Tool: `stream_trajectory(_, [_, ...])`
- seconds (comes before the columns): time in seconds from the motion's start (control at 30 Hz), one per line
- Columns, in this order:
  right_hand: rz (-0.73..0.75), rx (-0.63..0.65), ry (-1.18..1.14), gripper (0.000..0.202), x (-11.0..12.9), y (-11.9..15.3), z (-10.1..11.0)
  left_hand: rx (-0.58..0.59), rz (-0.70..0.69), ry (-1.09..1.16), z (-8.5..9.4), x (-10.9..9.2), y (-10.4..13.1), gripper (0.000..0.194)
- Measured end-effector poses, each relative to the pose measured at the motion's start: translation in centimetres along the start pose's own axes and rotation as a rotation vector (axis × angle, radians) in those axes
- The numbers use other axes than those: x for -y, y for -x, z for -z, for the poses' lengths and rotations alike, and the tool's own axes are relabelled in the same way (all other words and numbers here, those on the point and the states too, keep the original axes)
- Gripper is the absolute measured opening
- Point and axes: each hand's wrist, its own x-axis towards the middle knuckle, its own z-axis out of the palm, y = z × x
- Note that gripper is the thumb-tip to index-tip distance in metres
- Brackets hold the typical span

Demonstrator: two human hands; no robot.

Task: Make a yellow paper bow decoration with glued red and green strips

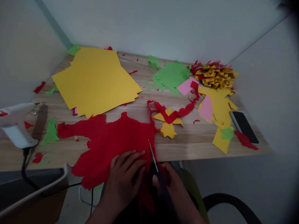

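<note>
A large, ragged-edged sheet of red paper (116, 137) lies over the front edge of the table, and part of it hangs down towards my lap. My left hand (127, 174) is on its lower part, fingers bent over the top and holding it; the underside of the grip is hidden. In my right hand (171, 182) is a pair of dark-handled scissors (154, 157). Their blades point away from me at the right edge of the red paper. A narrow, uneven red strip (174, 116) curls off beyond the blades, beside a small yellow paper flower (167, 130).
Yellow sheets (98, 81) are stacked at the back left. Green paper (171, 76) and a pile of folded yellow pieces (216, 76) lie at the back right. A phone (244, 126) rests near the right edge. A white glue gun (17, 124) with a black cord stands at left.
</note>
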Motion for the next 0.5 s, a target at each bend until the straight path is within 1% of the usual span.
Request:
stream_trajectory(0.07, [-0.021, -0.001, -0.004, 0.044, 0.1, 0.0, -0.3, -0.025, 0.004, 0.011, -0.1, 0.0, 0.1, 0.022])
stream_trajectory(0.13, [-0.038, 0.009, -0.026, 0.044, 0.1, 0.1, -0.6, -0.025, 0.006, 0.005, -0.2, -0.1, 0.2, 0.025])
stream_trajectory(0.37, [-0.056, -0.005, -0.112, 0.040, -1.1, -0.1, -1.2, -0.001, 0.011, -0.092, -0.1, -0.2, -0.5, 0.018])
stream_trajectory(0.43, [-0.050, -0.006, -0.115, 0.041, -0.8, 0.0, -1.1, -0.007, 0.010, -0.109, 0.1, -0.1, -0.3, 0.020])
stream_trajectory(0.5, [-0.009, -0.008, -0.106, 0.042, -0.2, 0.1, -1.0, -0.009, 0.006, -0.134, 0.1, -0.2, 0.0, 0.027])
